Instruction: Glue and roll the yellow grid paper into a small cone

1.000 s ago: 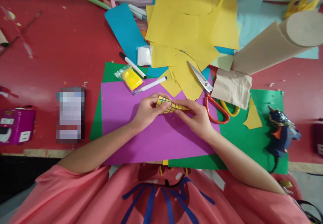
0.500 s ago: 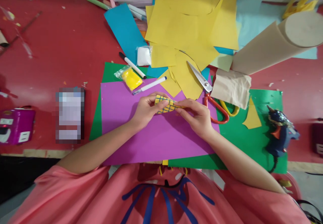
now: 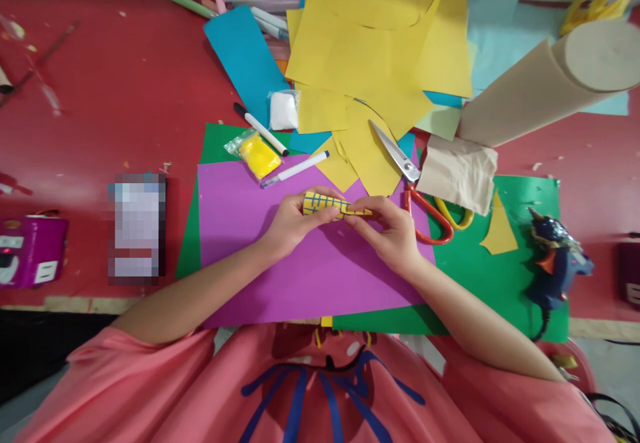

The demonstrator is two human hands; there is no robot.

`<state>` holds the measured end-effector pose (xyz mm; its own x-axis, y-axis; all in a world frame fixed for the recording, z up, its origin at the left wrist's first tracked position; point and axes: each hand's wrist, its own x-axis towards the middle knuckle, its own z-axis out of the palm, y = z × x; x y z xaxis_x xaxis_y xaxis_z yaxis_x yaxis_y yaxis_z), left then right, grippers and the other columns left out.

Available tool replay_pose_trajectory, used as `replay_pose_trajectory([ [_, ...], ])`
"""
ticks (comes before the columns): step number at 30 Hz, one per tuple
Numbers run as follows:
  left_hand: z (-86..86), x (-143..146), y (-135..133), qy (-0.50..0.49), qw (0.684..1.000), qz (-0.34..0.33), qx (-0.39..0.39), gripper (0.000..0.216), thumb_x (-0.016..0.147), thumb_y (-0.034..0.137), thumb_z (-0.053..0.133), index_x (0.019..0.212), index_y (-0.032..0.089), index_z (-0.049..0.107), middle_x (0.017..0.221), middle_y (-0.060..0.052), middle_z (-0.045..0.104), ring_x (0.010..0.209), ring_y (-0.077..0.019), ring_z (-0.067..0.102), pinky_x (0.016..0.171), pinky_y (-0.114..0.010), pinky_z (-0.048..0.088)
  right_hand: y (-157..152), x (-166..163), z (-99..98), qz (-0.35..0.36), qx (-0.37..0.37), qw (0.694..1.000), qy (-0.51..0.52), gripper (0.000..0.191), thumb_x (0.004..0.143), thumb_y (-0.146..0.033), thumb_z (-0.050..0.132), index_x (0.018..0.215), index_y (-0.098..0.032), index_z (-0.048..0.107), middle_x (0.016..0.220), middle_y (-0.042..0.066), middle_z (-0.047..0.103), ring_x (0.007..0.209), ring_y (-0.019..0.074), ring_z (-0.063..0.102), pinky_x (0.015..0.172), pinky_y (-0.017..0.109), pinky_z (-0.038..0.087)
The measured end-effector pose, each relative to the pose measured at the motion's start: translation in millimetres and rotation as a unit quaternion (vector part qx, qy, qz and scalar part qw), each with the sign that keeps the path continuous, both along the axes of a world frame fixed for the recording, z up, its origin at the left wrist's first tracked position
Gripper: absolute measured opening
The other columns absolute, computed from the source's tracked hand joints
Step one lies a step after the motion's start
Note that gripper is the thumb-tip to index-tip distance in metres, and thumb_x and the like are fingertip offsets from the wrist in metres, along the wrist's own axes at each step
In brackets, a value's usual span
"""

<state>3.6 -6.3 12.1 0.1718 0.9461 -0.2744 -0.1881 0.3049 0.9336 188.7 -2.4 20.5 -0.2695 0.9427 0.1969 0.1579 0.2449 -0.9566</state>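
Between my hands is a small yellow paper cone [image 3: 323, 203] with a blue grid drawn on it, its wide end to the left and its narrow end to the right. My left hand [image 3: 295, 223] is wrapped round the wide part, thumb on the near side. At the narrow end my right hand [image 3: 387, 226] pinches the paper between thumb and fingers. Both hands are over a purple sheet [image 3: 300, 283]. Red-handled scissors [image 3: 407, 170] lie just beyond my right hand. A white pen [image 3: 300, 168] lies beyond my left hand.
A green sheet [image 3: 470, 283] is under the purple one. A glue gun [image 3: 555, 273] lies at the right, a blurred-out phone [image 3: 137, 226] at the left. Yellow paper sheets [image 3: 370, 50] cover the back, beside a beige paper roll [image 3: 540, 90]. A yellow clay packet [image 3: 260, 155] lies left of the pen.
The cone has turned slightly in my fingers, and more of its narrow end shows at my right hand. My left thumb has slid a little to the right along it.
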Motion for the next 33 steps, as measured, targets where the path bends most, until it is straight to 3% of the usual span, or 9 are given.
replay_pose_trajectory([
  [6, 1.1, 0.5, -1.3, 0.055, 0.998, -0.001, 0.028, 0.029, 0.073, 0.037, 0.078, 0.093, 0.018, 0.069, 0.085, -0.001, 0.069, 0.07, -0.0107, 0.064, 0.065, -0.021, 0.053, -1.7, -2.7, 2.2, -0.012, -0.066, 0.997, 0.03, 0.014, 0.082, -0.025, 0.071, 0.092, -0.022, 0.063, 0.087, 0.001, 0.07, 0.077, 0.0128, 0.069, 0.066, 0.023, 0.059],
  [11, 3.9, 0.3, -0.6, 0.066, 0.996, -0.017, 0.048, 0.029, 0.075, 0.038, 0.076, 0.096, 0.019, 0.069, 0.091, -0.002, 0.069, 0.08, -0.0129, 0.064, 0.071, -0.022, 0.053, -2.2, -3.4, 0.9, -0.018, -0.067, 0.997, 0.03, 0.012, 0.083, -0.022, 0.069, 0.094, -0.021, 0.064, 0.089, 0.001, 0.069, 0.077, 0.0117, 0.068, 0.067, 0.023, 0.058],
  [18, 2.4, 0.6, 0.9, 0.018, 0.999, -0.03, 0.018, 0.03, 0.075, 0.034, 0.077, 0.101, 0.021, 0.069, 0.1, -0.002, 0.069, 0.09, -0.0135, 0.065, 0.077, -0.021, 0.052, -2.7, -2.4, 0.0, -0.024, -0.046, 0.999, 0.016, 0.012, 0.082, -0.023, 0.07, 0.093, -0.021, 0.067, 0.088, 0.002, 0.073, 0.078, 0.0131, 0.069, 0.068, 0.025, 0.058],
  [33, 3.8, -3.8, 9.6, -0.056, 0.993, -0.009, -0.106, 0.036, 0.055, 0.037, 0.088, 0.079, 0.015, 0.073, 0.073, -0.002, 0.072, 0.067, -0.0129, 0.065, 0.065, -0.024, 0.052, 4.6, 10.9, 1.7, 0.008, 0.122, 0.991, -0.046, 0.012, 0.082, -0.019, 0.07, 0.093, -0.023, 0.074, 0.085, 0.003, 0.078, 0.074, 0.0165, 0.073, 0.069, 0.028, 0.061],
])
